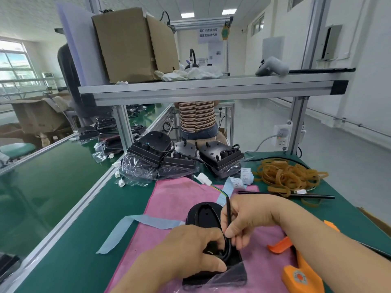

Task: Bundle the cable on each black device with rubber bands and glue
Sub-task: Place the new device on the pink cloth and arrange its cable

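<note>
The black oval plastic device [202, 214] is being held on the pink cloth [175, 199], well inside the bench's aluminium edge rail [69, 216], with open green mat [88, 235] lying between. Its near end is being gripped by the curled left hand [190, 250]; its thin black cable [228, 214] is being pinched by the right hand [249, 218]. Tan rubber bands [289, 176] are piled far right, and an orange glue gun [309, 269] is lying near right. A brown cardboard box [131, 45] is standing on the upper shelf, its contents hidden.
</note>
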Demonstrator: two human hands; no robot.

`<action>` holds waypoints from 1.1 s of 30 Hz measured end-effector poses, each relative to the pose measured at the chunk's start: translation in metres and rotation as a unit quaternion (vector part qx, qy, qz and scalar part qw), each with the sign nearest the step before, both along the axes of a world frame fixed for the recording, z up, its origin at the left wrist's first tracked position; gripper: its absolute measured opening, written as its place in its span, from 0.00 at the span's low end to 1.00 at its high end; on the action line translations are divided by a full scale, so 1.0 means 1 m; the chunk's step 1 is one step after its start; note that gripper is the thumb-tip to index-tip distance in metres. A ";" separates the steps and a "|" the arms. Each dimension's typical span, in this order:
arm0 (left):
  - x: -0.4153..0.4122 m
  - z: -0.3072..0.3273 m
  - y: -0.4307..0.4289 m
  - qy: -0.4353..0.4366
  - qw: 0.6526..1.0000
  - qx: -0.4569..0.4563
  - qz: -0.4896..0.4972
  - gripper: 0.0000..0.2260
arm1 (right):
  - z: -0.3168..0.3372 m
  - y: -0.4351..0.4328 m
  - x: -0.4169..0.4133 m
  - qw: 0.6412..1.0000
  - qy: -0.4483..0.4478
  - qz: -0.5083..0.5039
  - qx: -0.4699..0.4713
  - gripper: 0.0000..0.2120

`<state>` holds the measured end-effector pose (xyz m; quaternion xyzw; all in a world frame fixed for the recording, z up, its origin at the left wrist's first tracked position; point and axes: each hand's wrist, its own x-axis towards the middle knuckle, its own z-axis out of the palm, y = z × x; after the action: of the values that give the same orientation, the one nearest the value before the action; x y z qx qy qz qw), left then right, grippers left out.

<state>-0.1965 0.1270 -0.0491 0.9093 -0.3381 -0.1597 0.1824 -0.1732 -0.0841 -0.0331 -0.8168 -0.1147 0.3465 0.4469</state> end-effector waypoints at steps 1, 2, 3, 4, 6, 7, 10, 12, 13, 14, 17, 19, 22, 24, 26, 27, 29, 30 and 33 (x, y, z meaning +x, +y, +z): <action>0.001 0.000 0.001 0.001 1.000 -0.002 -0.003 0.14 | -0.002 0.001 0.000 1.000 -0.005 -0.007 0.008 0.05; 0.001 0.000 0.002 0.001 1.000 -0.004 -0.005 0.14 | -0.004 0.003 0.000 1.000 -0.010 -0.014 0.015 0.05; 0.002 0.000 0.002 0.000 1.000 -0.005 -0.007 0.14 | -0.006 0.004 -0.001 0.999 -0.016 -0.022 0.022 0.05; 0.002 -0.001 0.003 0.000 1.000 -0.007 -0.007 0.14 | -0.008 0.005 -0.002 0.999 -0.021 -0.033 0.029 0.06; 0.002 -0.002 0.004 0.005 1.000 -0.011 -0.005 0.13 | -0.014 0.007 -0.004 0.997 -0.031 -0.060 0.047 0.06; 0.003 -0.002 0.004 0.005 1.000 -0.012 -0.005 0.13 | -0.016 0.008 -0.007 0.995 -0.037 -0.075 0.054 0.06; 0.003 -0.001 0.004 0.004 1.000 -0.006 -0.003 0.14 | -0.020 0.013 -0.011 0.992 -0.058 -0.104 0.039 0.05; 0.004 -0.001 0.003 0.003 1.000 -0.007 0.001 0.16 | -0.017 0.016 -0.009 0.991 -0.086 -0.098 -0.039 0.05; 0.004 -0.001 0.004 0.005 1.000 -0.012 0.005 0.17 | -0.014 0.016 -0.007 0.983 -0.119 -0.086 -0.113 0.08; 0.003 -0.001 0.004 0.008 1.000 -0.017 0.010 0.18 | -0.013 0.014 -0.004 0.967 -0.149 -0.073 -0.191 0.13; 0.003 -0.003 0.007 0.013 0.999 -0.036 0.010 0.18 | -0.015 0.008 0.004 0.957 -0.133 -0.087 -0.242 0.23; 0.003 -0.003 0.007 0.012 0.999 -0.042 0.008 0.17 | -0.022 0.008 0.006 0.971 -0.088 -0.151 -0.165 0.22; 0.004 -0.003 0.007 0.021 0.998 -0.054 0.004 0.16 | -0.033 0.008 0.012 0.953 -0.141 -0.252 -0.087 0.15; 0.005 -0.002 0.007 0.030 0.998 -0.061 0.002 0.16 | -0.036 0.011 0.016 0.939 -0.185 -0.279 -0.071 0.13; 0.006 -0.001 0.007 0.034 0.998 -0.060 0.000 0.16 | -0.036 0.016 0.020 0.932 -0.206 -0.288 -0.078 0.12; 0.007 -0.001 0.006 0.035 0.998 -0.060 -0.002 0.16 | -0.036 0.018 0.022 0.930 -0.208 -0.291 -0.083 0.11; 0.008 -0.001 0.006 0.037 0.997 -0.061 -0.006 0.16 | -0.036 0.024 0.026 0.925 -0.212 -0.298 -0.101 0.11; 0.009 0.000 0.006 0.036 0.998 -0.059 -0.009 0.16 | -0.036 0.028 0.028 0.920 -0.218 -0.303 -0.117 0.11; 0.009 -0.001 0.006 0.030 0.998 -0.053 -0.010 0.17 | -0.039 0.035 0.029 0.898 -0.253 -0.309 -0.182 0.13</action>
<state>-0.1872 0.1330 -0.0500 0.8898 -0.3495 -0.1705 0.2388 -0.1438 -0.0493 -0.0725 -0.9384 0.0991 -0.0128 0.3308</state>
